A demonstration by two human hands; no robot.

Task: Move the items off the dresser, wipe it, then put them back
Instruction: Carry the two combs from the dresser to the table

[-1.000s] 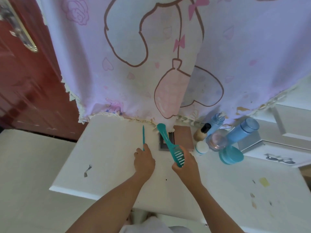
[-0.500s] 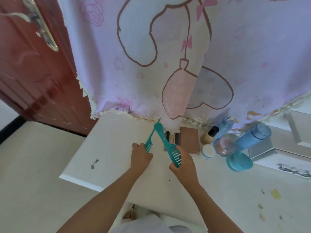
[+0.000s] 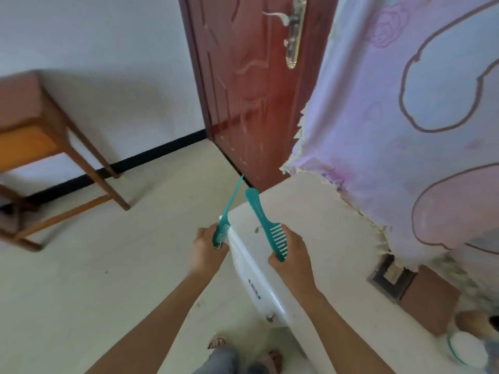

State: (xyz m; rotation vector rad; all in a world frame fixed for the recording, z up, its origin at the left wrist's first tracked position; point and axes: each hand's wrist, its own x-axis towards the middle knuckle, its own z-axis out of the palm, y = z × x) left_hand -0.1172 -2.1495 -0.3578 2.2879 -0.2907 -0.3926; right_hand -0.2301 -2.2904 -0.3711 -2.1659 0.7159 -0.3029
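The left hand [image 3: 208, 248] is closed around the toothed end of a thin teal tail comb [image 3: 225, 221], whose pointed handle slants up and away from the knuckles, out past the corner of the white dresser [image 3: 318, 238]. Just to its right, the right hand [image 3: 293, 255] grips the toothed end of a wide-tooth teal comb [image 3: 266, 222], handle pointing up and away, above the dresser top. Farther right of that hand, a pink printed cloth [image 3: 405, 130] hangs over the dresser's back.

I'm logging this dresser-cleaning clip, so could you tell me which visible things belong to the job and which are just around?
Job: tail comb in left hand; wide-tooth comb in right hand; dresser; white jar.

Around: wooden table; door; pink cloth.
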